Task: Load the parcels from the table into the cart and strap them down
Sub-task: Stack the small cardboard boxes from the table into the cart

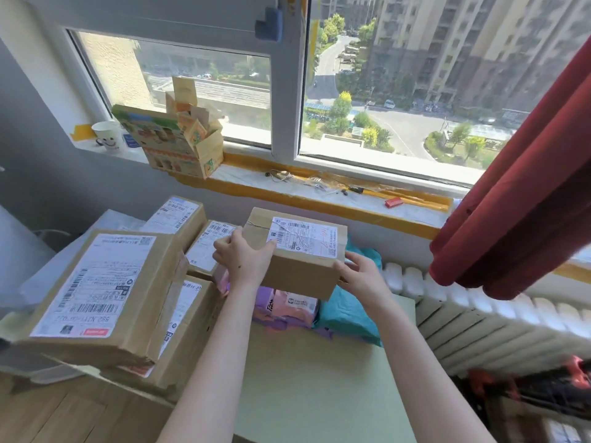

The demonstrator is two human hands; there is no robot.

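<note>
A small cardboard parcel (297,251) is held between both hands over the soft mailers at the table's far edge. It is gripped at its nine-o'clock end by the left hand (243,257), thumb on the label. Its four-o'clock corner is clasped by the right hand (361,279), fingers partly hidden beneath. The task is judged barely begun. A large box (96,292) and others are stacked at nine o'clock on the table (303,378), and a purple mailer (287,305) and teal mailer (348,311) lie at six o'clock of the held parcel. No cart is clearly seen, and strapping is judged yet to come.

Labels (92,282) on parcels (297,273) (barcodes, blurred print): nothing legible.
</note>
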